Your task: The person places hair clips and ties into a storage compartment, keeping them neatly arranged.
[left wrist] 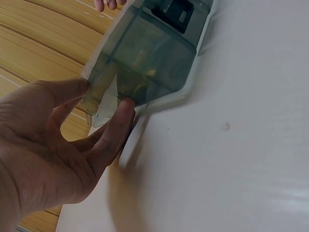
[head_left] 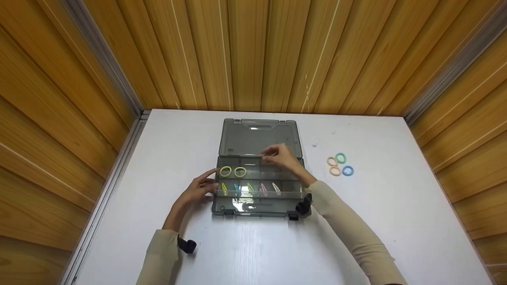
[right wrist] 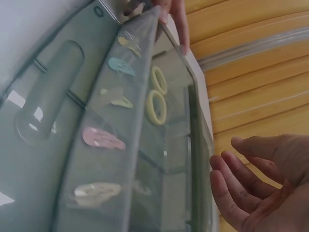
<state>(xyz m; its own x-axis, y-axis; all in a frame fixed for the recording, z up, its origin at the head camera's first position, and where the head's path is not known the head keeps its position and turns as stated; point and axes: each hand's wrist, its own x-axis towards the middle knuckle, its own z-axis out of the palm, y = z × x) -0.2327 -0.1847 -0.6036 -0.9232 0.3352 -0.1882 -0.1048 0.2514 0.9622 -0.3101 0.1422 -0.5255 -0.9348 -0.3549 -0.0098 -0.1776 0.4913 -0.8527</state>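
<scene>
A clear grey compartment box (head_left: 253,208) lies with its lid (head_left: 261,138) folded back. Two yellow hair ties (head_left: 225,171) sit in its far row at the left. Several snap hair clips (head_left: 263,189), yellow, blue, green, pink and white, lie in the row nearer the front. My left hand (head_left: 197,190) touches the box's left side with fingertips, seen also on the side wall (left wrist: 154,67) in the left wrist view. Above the far row hovers my right hand (head_left: 283,157); in the right wrist view its fingers (right wrist: 231,188) are loosely bent with nothing visible between them.
To the right of the box, several loose hair ties lie on the white table (head_left: 396,206): two orange ones (head_left: 334,171), a green one (head_left: 341,158) and a blue one (head_left: 347,170). Wood-patterned walls (head_left: 245,55) stand behind and at both sides.
</scene>
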